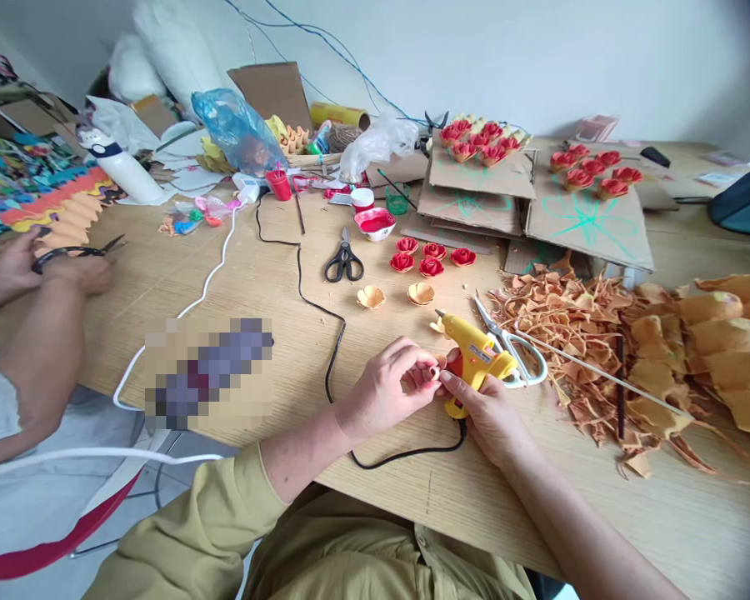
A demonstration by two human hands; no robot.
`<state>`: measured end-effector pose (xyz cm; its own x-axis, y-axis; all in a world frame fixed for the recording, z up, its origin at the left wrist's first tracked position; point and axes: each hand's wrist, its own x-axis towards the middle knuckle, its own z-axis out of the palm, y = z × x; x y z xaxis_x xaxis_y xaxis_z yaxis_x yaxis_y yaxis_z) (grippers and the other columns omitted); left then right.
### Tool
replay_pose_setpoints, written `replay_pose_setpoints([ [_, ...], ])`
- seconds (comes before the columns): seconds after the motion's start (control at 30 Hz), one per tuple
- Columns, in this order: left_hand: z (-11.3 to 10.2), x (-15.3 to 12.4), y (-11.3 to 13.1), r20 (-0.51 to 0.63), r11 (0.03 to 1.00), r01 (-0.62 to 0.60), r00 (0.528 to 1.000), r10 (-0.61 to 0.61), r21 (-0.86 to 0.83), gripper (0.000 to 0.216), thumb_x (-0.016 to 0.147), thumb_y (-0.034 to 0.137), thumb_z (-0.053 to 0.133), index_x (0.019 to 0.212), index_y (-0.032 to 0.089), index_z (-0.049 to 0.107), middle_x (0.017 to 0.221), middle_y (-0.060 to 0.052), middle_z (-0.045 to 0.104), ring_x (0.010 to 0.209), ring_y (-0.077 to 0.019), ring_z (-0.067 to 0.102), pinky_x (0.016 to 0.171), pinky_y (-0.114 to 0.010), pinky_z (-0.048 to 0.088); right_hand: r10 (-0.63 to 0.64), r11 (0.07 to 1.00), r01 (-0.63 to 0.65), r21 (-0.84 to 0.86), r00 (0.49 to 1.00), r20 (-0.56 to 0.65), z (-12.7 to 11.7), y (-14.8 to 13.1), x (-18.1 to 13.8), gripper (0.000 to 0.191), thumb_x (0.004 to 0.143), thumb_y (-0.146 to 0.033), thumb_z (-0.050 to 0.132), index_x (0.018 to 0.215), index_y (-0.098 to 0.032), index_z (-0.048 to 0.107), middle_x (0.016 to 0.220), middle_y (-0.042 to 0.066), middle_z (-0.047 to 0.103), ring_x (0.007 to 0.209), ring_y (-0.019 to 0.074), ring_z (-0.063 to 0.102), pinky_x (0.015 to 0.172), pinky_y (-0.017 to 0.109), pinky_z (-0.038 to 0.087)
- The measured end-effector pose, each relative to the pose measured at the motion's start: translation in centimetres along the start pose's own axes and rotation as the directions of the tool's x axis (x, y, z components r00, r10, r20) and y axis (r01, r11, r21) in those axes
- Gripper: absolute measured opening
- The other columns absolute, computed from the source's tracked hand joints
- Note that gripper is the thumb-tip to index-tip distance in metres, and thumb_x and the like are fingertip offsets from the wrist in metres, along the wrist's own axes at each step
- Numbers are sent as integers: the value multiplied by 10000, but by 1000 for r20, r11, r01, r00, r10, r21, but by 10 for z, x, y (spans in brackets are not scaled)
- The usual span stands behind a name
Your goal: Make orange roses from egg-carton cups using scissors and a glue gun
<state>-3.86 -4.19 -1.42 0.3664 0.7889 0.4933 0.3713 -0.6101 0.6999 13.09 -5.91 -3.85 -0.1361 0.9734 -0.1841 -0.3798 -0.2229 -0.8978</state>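
Note:
My left hand [391,390] and my right hand [484,412] meet at the near table edge, fingers pinched together on a small tan paper piece [436,372] that I can barely make out. A yellow glue gun [473,358] lies under and just behind my right hand, its black cord [325,333] trailing left and back. White-handled scissors [512,346] lie right beside the gun. Two unpainted tan paper flowers [371,297] sit further back, with several red paper roses [430,255] behind them.
Another person's hands at the left hold black scissors [75,252] over coloured paper. Black scissors [344,262], a bowl of red paint [375,223], cardboard sheets bearing red roses [481,171], and a heap of tan paper scraps [600,333] crowd the wooden table [662,500].

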Motion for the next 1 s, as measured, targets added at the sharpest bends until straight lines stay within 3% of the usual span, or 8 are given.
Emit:
replay_pose_setpoints([
  [1.0,0,0,-3,-9,999,9,1000,-9,-36,156,855,77,623,972,181,625,933,-25,614,758,-97,664,656,-196,620,-30,999,29,29,999,34,7,-4,1,354,743,-381,822,941,-236,567,824,-16,613,716,146,540,698,292,449],
])
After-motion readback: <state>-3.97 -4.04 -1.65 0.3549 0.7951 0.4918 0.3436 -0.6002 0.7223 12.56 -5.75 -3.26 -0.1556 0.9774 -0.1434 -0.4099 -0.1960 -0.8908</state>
